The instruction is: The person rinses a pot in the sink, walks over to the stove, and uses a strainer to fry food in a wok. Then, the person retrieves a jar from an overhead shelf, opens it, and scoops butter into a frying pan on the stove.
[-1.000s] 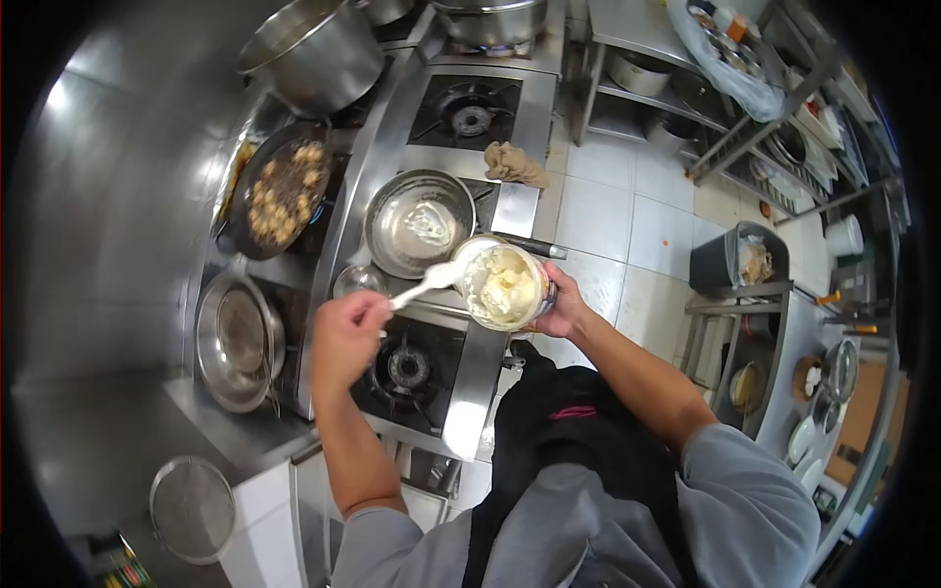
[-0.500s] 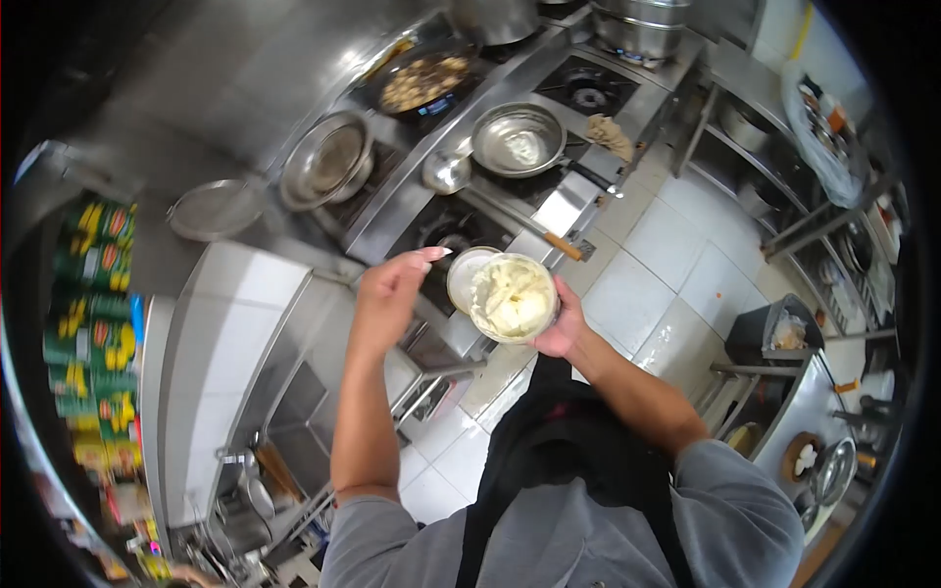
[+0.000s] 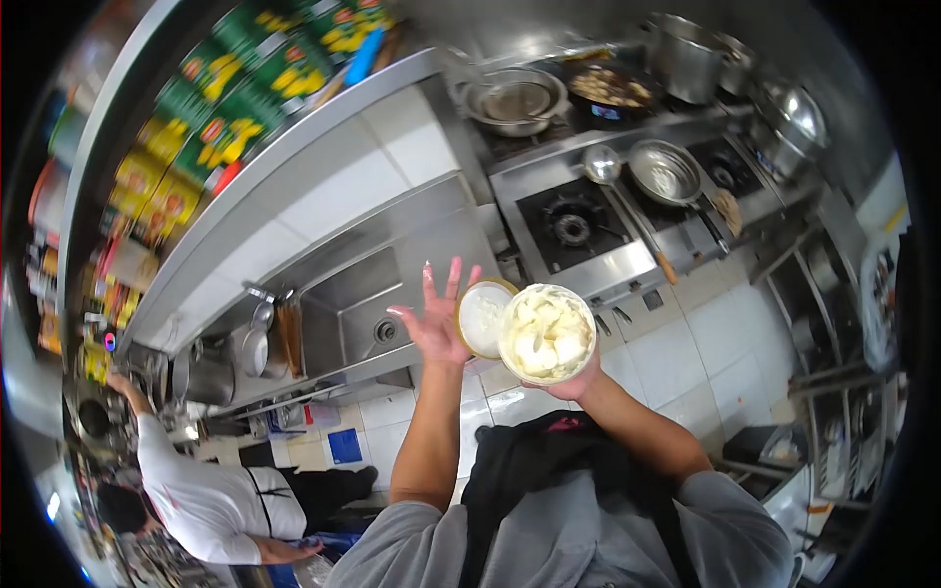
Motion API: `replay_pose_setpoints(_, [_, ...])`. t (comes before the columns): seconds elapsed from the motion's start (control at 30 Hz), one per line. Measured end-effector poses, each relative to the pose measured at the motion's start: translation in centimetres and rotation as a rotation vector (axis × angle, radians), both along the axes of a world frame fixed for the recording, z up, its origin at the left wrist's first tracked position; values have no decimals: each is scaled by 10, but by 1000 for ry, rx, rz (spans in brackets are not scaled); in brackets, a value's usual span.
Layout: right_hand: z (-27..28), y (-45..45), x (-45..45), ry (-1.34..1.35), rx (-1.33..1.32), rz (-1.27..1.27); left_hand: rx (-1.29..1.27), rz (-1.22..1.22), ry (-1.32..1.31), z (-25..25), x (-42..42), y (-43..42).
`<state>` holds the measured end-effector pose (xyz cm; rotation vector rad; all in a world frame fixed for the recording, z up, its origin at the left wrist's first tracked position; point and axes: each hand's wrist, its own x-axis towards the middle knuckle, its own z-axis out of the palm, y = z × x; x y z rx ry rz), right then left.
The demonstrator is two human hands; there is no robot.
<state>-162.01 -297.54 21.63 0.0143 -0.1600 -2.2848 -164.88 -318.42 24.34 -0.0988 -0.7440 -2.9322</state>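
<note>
My right hand (image 3: 580, 380) is closed around the underside and side of a round tub (image 3: 545, 380). Pale yellow, creamy spread (image 3: 547, 333) fills it, scooped into uneven lumps. A round lid (image 3: 483, 318), white inside with a yellowish rim, sits against the tub's left side; what holds it is hidden. Just left of the lid, my left hand (image 3: 438, 328) is open with fingers spread and white smears on the fingertips. Whether the palm touches the lid, I cannot tell.
A sink (image 3: 358, 284) lies ahead to the left, and a gas burner (image 3: 573, 227) ahead. Beyond stand a ladle (image 3: 602, 165), a steel pan (image 3: 665, 174) and a wok with browned food (image 3: 610, 86). Cans (image 3: 240, 118) line a shelf. A co-worker (image 3: 211, 500) stands at left.
My view has swung left, bringing the sink and a co-worker in. My left hand has gone from bent, pinched fingers to spread ones beside the lid. My right hand keeps the tub.
</note>
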Motion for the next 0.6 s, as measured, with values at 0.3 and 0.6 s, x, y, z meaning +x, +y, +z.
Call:
replay_pose_setpoints(0.3, [-26, -196, 17, 75, 39, 336, -165, 173, 66, -5, 86, -165])
replay_pose_setpoints(0.6, [-26, -363, 46, 135, 89, 492, -22, 149, 61, -35, 136, -338])
